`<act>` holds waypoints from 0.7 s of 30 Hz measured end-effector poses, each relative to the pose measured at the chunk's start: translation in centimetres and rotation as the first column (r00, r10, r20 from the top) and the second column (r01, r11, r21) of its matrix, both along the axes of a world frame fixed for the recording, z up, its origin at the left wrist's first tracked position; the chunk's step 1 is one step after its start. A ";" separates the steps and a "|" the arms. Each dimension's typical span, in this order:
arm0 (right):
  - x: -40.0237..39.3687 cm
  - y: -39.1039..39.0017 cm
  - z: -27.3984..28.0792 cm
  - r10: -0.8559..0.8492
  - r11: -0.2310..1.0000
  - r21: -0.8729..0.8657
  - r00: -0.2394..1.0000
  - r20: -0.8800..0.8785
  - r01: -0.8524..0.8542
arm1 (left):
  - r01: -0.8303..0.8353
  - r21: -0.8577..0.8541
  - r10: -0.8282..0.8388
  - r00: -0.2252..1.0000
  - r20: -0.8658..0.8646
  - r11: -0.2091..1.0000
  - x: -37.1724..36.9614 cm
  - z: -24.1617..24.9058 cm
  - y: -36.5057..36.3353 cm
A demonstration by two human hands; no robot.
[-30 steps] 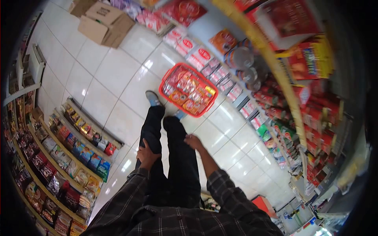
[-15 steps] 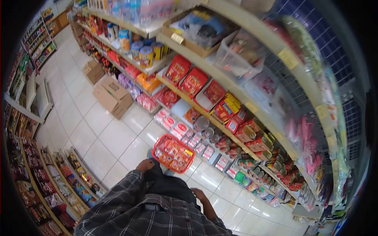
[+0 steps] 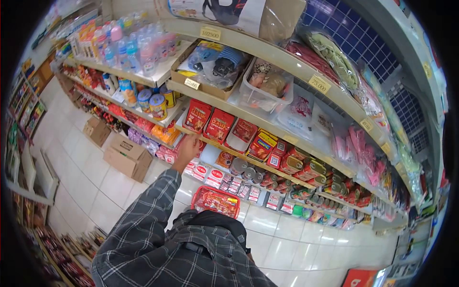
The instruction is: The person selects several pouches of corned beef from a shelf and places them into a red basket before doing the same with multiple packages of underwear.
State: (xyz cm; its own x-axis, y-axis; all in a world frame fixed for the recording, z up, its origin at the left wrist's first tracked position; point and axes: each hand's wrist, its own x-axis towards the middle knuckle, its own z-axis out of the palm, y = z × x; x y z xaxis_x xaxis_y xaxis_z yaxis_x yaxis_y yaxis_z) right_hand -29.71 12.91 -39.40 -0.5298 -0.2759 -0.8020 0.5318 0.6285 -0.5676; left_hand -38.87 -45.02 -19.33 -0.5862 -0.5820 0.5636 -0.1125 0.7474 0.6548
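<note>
Far left, low shelves of packets (image 3: 60, 253), blurred toward the frame edge; pale tiled floor (image 3: 83, 201) runs beside them; a smaller cardboard box (image 3: 96, 131) on the floor, with a larger cardboard box (image 3: 126, 158) near it, close to the shelving; above, clear bottles (image 3: 134, 52) crowd a shelf, yellow-lidded tins (image 3: 158, 106) stand one level down.

Plaid left sleeve (image 3: 153, 196) reaches up from the body; left hand (image 3: 189, 148) at the front edge of the shelf, just below the leftmost red pack (image 3: 197, 116); fingers loosely extended, partly bent, with nothing seen in their hold; cannot tell whether the tips touch pack or shelf.

Middle: that red pack stands at the left end of a row, leaning slightly back; a second red pack (image 3: 218, 125) directly right of it, a third (image 3: 240, 134) next along; below, on the floor, a red basket (image 3: 238, 205) filled with red packets, its near edge partly hidden by the body; right hand out of sight, its fingers' state cannot be told.

Rightward: a yellow-and-red pack (image 3: 262, 145), then red tins (image 3: 291, 164) on the same level; farther right, pink goods in plastic (image 3: 357, 143) on the shelf above.
</note>
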 end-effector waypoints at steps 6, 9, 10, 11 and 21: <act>4.7 -5.7 0.7 -0.152 0.988 -0.030 0.988 -0.015 0.151 | 0.139 -0.361 0.001 0.932 0.363 0.922 -4.4 7.0 -9.2; 6.2 -8.2 0.8 -0.183 0.983 -0.035 0.983 -0.033 0.182 | 0.197 -0.440 0.017 0.899 0.437 0.876 -5.3 6.7 -11.1; 6.5 -9.0 0.7 -0.191 0.981 -0.037 0.981 -0.043 0.190 | 0.207 -0.468 0.015 0.904 0.428 0.859 -5.6 6.6 -11.7; 6.5 -9.8 0.7 -0.207 0.978 -0.036 0.977 -0.050 0.205 | 0.237 -0.455 0.009 0.880 0.476 0.858 -5.8 6.5 -12.2; 7.6 -12.8 0.3 -0.220 0.975 -0.010 0.970 -0.106 0.220 | 0.308 -0.437 -0.079 0.881 0.467 0.845 -7.2 6.9 -14.3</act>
